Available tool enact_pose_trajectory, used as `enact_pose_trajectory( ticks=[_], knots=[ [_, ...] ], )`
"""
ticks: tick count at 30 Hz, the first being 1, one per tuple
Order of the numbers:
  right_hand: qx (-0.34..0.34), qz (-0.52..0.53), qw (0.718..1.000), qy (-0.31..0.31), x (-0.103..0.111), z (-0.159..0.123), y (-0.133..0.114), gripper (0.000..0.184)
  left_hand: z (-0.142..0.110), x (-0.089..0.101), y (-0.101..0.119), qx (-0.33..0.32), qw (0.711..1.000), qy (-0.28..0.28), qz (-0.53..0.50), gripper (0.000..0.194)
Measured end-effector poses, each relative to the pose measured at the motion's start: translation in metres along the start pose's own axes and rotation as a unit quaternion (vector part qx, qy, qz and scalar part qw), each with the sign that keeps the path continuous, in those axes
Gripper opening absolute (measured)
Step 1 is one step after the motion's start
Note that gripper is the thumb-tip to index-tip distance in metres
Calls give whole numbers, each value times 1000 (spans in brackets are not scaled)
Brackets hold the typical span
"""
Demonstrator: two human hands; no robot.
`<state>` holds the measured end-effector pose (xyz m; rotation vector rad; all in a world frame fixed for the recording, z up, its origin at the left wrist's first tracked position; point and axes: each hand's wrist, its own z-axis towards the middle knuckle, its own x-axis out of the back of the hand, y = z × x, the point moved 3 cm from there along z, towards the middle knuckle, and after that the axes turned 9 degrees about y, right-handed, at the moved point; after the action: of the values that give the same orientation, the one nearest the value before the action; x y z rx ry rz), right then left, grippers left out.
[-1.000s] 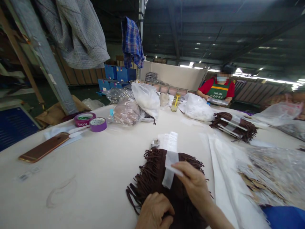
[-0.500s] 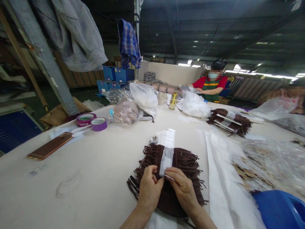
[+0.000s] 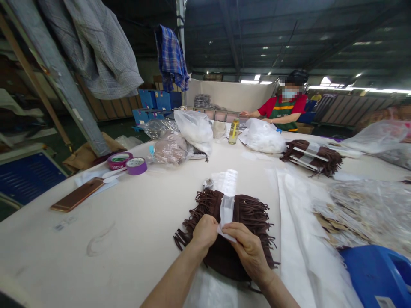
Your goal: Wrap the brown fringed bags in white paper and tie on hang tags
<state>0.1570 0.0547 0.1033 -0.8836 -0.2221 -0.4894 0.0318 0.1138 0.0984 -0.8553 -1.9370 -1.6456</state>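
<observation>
A brown fringed piece point(image 3: 247, 212) lies on the white table point(image 3: 135, 214) in front of me. A white paper strip point(image 3: 226, 205) runs across its middle and on toward the far side. My left hand point(image 3: 204, 231) is closed on the fringed piece next to the strip's near end. My right hand point(image 3: 247, 250) pinches that near end of the strip between thumb and fingers. Both hands sit close together, nearly touching.
A phone point(image 3: 77, 194) and two purple tape rolls point(image 3: 128, 162) lie at the left. Plastic bags point(image 3: 189, 132) and a bottle point(image 3: 234, 131) stand at the back. A stack of fringed pieces point(image 3: 313, 157) lies near a person point(image 3: 282, 109) across the table. A blue bin point(image 3: 375, 273) sits lower right.
My left hand came up from the near edge onto the fringed piece beside the strip. My right hand drew the strip's end toward me. The person across the table shifted left.
</observation>
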Motion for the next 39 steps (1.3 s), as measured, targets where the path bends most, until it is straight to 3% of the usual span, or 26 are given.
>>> enact_pose_trajectory(
  ticks=[4,12,15,18,21,29,35,39],
  knots=[
    [23,-18,999,-16,2,-3,0,20,4,-3,0,-9,1000,-10,-25,19],
    [151,-94,982,-55,-5,-10,-4,27,-3,6,-8,-87,993,71,-31,15],
    [172,-118,975,-76,-5,-12,-7,27,-11,9,-1,-221,970,95,-24,18],
    [176,-119,973,-93,-4,-12,-8,31,-15,3,5,-438,896,67,13,20],
    [171,-117,973,-98,-2,-13,-8,34,-12,-1,-2,-532,846,39,0,21],
    [168,-133,970,-117,0,-19,-14,28,-17,1,-15,-635,771,27,53,26],
    [142,-146,970,-135,-1,-22,-20,25,-19,-2,-16,-644,761,-44,72,23],
    [122,-154,971,-140,-4,-26,-20,22,-20,0,-18,-631,775,-35,35,24]
  ],
)
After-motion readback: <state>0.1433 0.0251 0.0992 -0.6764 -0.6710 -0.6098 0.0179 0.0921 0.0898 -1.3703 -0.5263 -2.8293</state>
